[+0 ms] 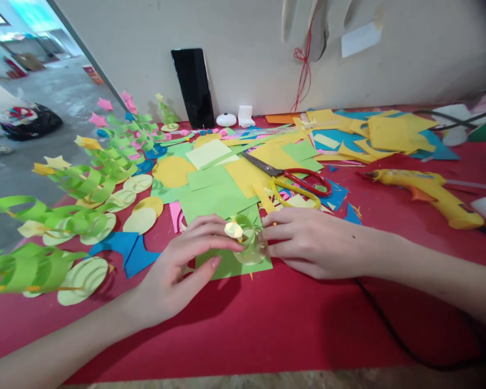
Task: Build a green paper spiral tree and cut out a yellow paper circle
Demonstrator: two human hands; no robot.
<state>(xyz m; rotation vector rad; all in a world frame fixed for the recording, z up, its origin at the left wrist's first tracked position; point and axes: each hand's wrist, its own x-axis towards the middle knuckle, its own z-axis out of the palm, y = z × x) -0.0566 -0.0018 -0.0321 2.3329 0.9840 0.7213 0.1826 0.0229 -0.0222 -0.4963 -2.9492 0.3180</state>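
Note:
Between my two hands stands a small green paper spiral tree (pixel 251 237) with a pale yellow paper star (pixel 234 230) on top and a pale round base. It sits over a green paper sheet (pixel 218 265). My left hand (pixel 186 259) is at its left side, fingers stretched out and thumb apart, index fingertip by the star. At the tree's right edge is my right hand (pixel 308 240), its fingers bent and close together against the paper; its thumb is hidden. Just beyond the right hand lie scissors (pixel 287 175) with red and yellow handles.
Several finished spiral trees (pixel 76 227) line the table's left side. A yellow glue gun (pixel 425 189) lies at the right, its black cord (pixel 389 324) curving towards the front. Paper scraps (pixel 400 132) cover the back. A phone (pixel 193 89) leans on the wall.

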